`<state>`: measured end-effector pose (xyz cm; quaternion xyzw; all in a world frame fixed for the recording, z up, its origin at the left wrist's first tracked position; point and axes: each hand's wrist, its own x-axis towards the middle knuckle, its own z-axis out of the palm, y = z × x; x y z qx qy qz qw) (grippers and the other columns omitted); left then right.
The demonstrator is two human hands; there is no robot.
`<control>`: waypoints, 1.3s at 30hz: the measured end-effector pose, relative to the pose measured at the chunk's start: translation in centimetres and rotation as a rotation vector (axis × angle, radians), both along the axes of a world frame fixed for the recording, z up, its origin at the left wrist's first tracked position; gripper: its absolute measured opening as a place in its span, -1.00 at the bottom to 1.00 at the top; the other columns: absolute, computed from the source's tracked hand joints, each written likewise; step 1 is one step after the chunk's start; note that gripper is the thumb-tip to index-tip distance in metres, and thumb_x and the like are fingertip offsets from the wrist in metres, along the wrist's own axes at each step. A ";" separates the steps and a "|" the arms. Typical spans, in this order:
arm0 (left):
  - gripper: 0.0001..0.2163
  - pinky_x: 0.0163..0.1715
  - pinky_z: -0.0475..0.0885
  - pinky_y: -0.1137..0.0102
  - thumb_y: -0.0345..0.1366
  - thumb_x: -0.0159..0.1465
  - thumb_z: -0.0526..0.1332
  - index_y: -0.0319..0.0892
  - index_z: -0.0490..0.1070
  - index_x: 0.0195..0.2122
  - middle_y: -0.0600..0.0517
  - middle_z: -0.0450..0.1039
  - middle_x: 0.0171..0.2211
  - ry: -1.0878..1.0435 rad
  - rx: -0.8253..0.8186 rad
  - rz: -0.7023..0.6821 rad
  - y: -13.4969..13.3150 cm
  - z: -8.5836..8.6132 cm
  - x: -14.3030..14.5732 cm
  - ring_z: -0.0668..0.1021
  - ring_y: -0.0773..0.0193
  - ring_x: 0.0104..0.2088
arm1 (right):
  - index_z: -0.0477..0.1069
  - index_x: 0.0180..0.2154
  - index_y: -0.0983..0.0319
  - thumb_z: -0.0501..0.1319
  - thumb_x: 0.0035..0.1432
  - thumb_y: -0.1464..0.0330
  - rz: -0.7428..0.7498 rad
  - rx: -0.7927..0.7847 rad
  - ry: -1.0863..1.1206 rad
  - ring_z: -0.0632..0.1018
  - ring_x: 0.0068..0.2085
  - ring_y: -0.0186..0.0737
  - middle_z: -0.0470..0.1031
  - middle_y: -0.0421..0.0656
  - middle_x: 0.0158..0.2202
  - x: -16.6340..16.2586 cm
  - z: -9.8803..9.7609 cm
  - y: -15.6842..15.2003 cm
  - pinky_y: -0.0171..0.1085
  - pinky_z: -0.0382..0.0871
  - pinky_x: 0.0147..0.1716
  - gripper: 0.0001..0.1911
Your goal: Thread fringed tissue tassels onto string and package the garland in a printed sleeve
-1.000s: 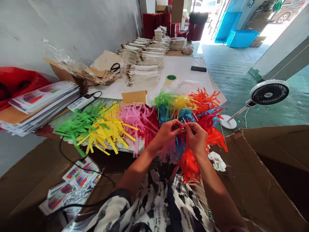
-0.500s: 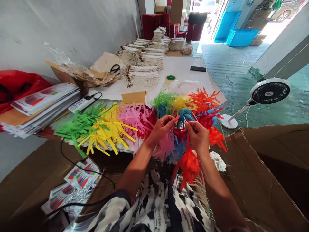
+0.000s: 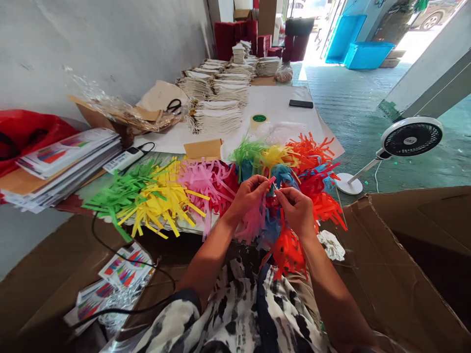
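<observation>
From where I stand, L hand [image 3: 253, 193] has its grip closed on a small pink tip [image 3: 272, 180], & R hand [image 3: 296, 208] pinches a thin white piece [image 3: 275, 186] just beside it. Both are abv. the near edge of the desk [image 3: 277, 100]. Under R hand hangs a red tassel [image 3: 289, 250], in front of this edge. Green fringe [image 3: 123, 191] & yellow fringe [image 3: 165, 196] lie twd. the near L corner.

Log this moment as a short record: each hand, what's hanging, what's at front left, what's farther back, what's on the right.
Left hand: pinching a pink strip
Right hand: pinching a thin pale piece, identity unclear
Hanging: red tassel, below the right hand
Front left: green tassels, yellow tassels
Farther back: tape roll, pale stacks
Right: fan
</observation>
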<state>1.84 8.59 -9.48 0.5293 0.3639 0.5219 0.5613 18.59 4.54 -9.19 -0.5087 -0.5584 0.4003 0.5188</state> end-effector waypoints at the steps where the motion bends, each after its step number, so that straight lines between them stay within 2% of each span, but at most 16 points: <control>1: -0.68 -0.26 0.34 0.43 0.00 0.31 0.42 -0.18 0.54 -0.23 0.09 0.43 -0.36 -0.005 -0.001 -0.001 0.0 0.0 0.0 0.42 0.37 -0.35 | 0.61 -0.25 0.20 0.37 0.27 0.04 0.004 0.005 0.002 0.64 -0.42 -0.19 0.64 -0.17 -0.45 0.0 0.1 -0.1 -0.26 0.44 -0.38 -0.65; 13: -0.65 -0.33 0.30 0.43 0.03 0.31 0.40 -0.19 0.50 -0.27 0.09 0.41 -0.38 0.015 0.013 -0.026 -0.6 0.7 0.0 0.39 0.37 -0.38 | 0.61 -0.26 0.20 0.36 0.27 0.02 0.005 0.012 -0.003 0.62 -0.44 -0.19 0.63 -0.16 -0.46 -0.1 0.2 0.0 -0.26 0.42 -0.41 -0.63; 23: -0.61 -0.33 0.27 0.41 0.08 0.38 0.32 -0.18 0.48 -0.33 0.08 0.38 -0.40 0.033 0.041 0.012 -0.4 0.4 0.0 0.36 0.35 -0.39 | 0.61 -0.27 0.20 0.36 0.26 0.01 -0.002 -0.006 0.001 0.62 -0.43 -0.16 0.63 -0.15 -0.46 -0.1 -0.1 0.1 -0.23 0.42 -0.39 -0.63; 28: -0.63 -0.32 0.26 0.41 0.05 0.35 0.37 -0.18 0.47 -0.34 0.09 0.37 -0.39 0.031 0.052 0.039 -0.5 0.5 0.2 0.33 0.35 -0.38 | 0.61 -0.27 0.19 0.36 0.27 0.01 -0.006 0.003 -0.005 0.62 -0.43 -0.17 0.63 -0.16 -0.46 0.0 -0.1 0.2 -0.23 0.42 -0.39 -0.64; 35: -0.66 -0.25 0.32 0.41 0.00 0.32 0.41 -0.17 0.48 -0.36 0.07 0.41 -0.35 -0.047 0.053 0.032 -0.9 0.9 0.5 0.39 0.34 -0.32 | 0.60 -0.26 0.20 0.35 0.26 -0.02 -0.013 -0.024 0.015 0.63 -0.43 -0.15 0.64 -0.14 -0.45 0.2 -0.4 0.3 -0.23 0.43 -0.38 -0.60; 39: -0.68 -0.29 0.36 0.44 -0.04 0.33 0.41 -0.18 0.46 -0.37 0.09 0.36 -0.39 -0.138 -0.047 0.018 -0.9 0.9 0.9 0.39 0.37 -0.37 | 0.61 -0.27 0.20 0.37 0.24 -0.01 -0.001 -0.016 0.007 0.62 -0.44 -0.16 0.64 -0.14 -0.46 0.2 -0.3 0.3 -0.24 0.42 -0.41 -0.61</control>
